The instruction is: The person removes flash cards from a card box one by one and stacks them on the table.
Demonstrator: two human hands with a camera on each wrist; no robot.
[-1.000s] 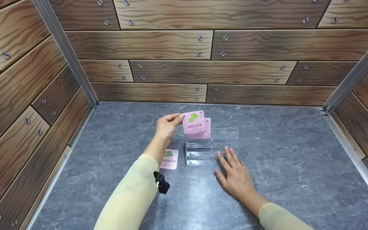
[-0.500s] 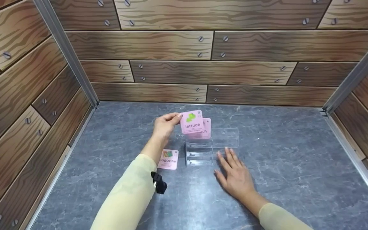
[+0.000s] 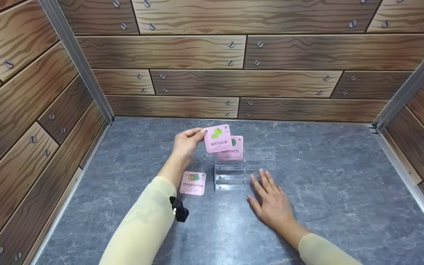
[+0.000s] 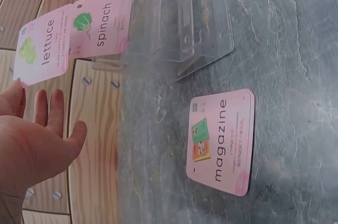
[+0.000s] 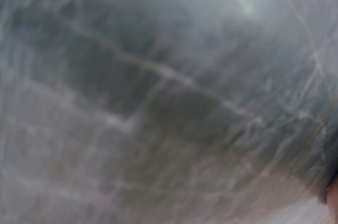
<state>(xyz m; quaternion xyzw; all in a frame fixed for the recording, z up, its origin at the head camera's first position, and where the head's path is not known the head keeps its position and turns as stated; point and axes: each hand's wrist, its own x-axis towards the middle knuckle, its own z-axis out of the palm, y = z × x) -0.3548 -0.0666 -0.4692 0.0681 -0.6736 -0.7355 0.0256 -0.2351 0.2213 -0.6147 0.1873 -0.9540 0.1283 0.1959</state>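
Note:
My left hand [image 3: 187, 144] pinches a pink lettuce card [image 3: 218, 139] by its left edge, between thumb and finger. Behind it and partly covered, a pink spinach card [image 3: 234, 151] stands in the back left of a clear plastic tiered holder [image 3: 230, 179]. In the left wrist view the lettuce card [image 4: 42, 49] overlaps the edge of the spinach card [image 4: 103, 26]. Flat on the table left of the holder lies a magazine card [image 3: 193, 183]. My right hand [image 3: 274, 204] rests on the table with fingers straight, fingertips right at the holder's front right part.
The grey marbled table [image 3: 337, 191] is bounded by a wood-plank patterned back wall [image 3: 197, 82] and side walls with metal corner posts [image 3: 81, 59]. A black wrist camera [image 3: 179, 209] sits on the left sleeve. The right wrist view shows mostly blurred tabletop [image 5: 169, 102].
My left hand has moved the lettuce card a little left and up, uncovering more of the spinach card. The magazine card shows fully as my arm shifts left. The right hand stays put.

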